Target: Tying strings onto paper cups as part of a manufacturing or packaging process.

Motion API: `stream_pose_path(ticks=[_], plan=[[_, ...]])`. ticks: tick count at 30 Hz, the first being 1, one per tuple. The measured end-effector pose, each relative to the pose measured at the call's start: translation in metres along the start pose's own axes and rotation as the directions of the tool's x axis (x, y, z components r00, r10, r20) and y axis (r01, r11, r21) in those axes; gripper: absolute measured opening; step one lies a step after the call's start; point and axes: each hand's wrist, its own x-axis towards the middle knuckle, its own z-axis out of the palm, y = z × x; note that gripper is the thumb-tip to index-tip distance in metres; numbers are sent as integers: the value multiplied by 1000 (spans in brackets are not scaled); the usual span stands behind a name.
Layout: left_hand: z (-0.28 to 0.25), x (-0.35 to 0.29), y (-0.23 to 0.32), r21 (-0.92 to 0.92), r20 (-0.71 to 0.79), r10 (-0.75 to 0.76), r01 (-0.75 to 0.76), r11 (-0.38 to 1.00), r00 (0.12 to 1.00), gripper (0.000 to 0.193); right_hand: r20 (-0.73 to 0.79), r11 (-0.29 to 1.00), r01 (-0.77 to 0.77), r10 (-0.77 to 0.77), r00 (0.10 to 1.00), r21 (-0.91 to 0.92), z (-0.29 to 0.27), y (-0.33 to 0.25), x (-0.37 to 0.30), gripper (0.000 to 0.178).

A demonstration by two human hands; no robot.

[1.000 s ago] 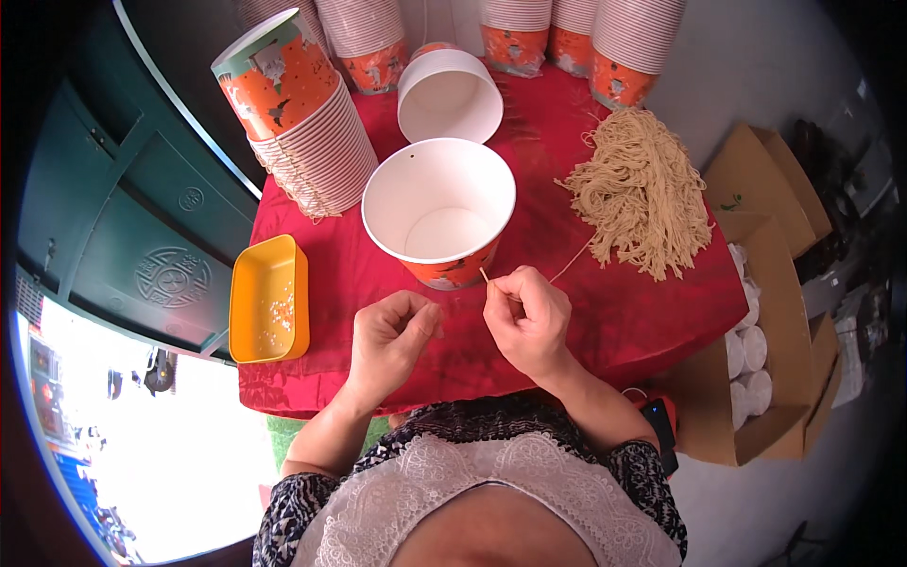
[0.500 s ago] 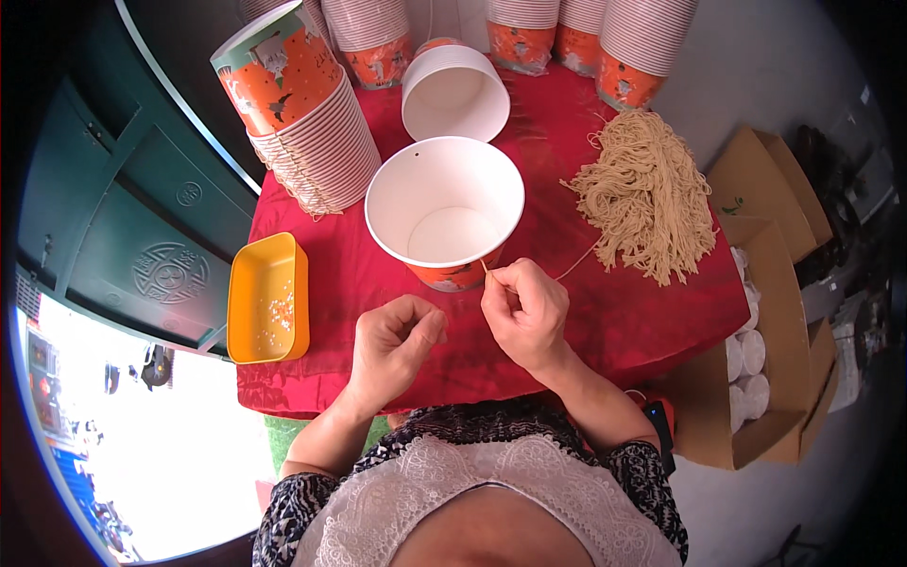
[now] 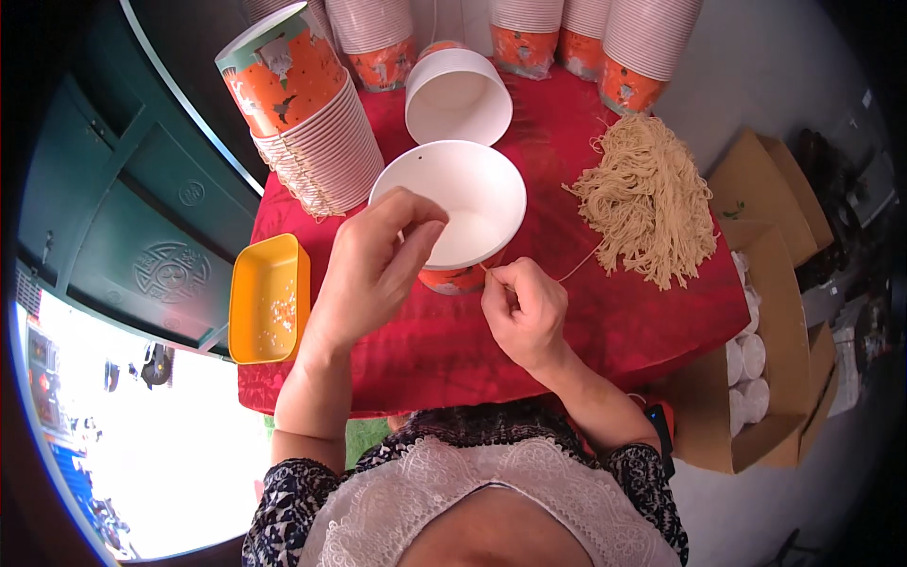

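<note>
A white-lined paper bucket [image 3: 482,194], its outside orange with printed figures, stands upright mid-table with a small hole near its far rim. My left hand [image 3: 373,269] is over its near left rim, fingers curled toward the thumb; anything held between them is too small to make out. Just outside the near right side of the bucket, my right hand [image 3: 525,312] pinches a thin beige string. That string [image 3: 581,266] trails from behind my right hand to a loose heap of strings [image 3: 647,198] at the right.
Nested buckets [image 3: 321,142] with string loops rise at the left; another bucket [image 3: 458,99] lies tipped behind. Wrapped bucket stacks [image 3: 647,42] line the back. A yellow tub [image 3: 269,300] with small white and orange bits sits left. An open carton [image 3: 770,350] of white rolls stands right.
My left hand has moved up and forward, from in front of the bucket to over its near left rim. The right hand stays almost in place, still pinching the string.
</note>
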Motion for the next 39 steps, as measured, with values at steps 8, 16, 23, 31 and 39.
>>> stream_pose_path(ticks=[8,16,23,31,39], plan=[[2,42,-27,170,383,172,-253,952,907,15,-14,1000,-11,12,1000,19,3,3,0,22],[0,50,-30,6,680,2,-8,1000,733,26,-28,1000,-23,24,999,10,6,7,-2,24],[5,59,-26,-34,746,12,20,999,666,27,-33,1000,3,-3,999,1,9,7,-1,23],[8,64,-30,56,774,-40,-5,998,632,13,-4,999,16,-16,1000,-29,8,9,1,20],[20,41,-18,35,534,-104,101,994,839,19,69,986,-160,157,985,46,-16,6,5,10]])
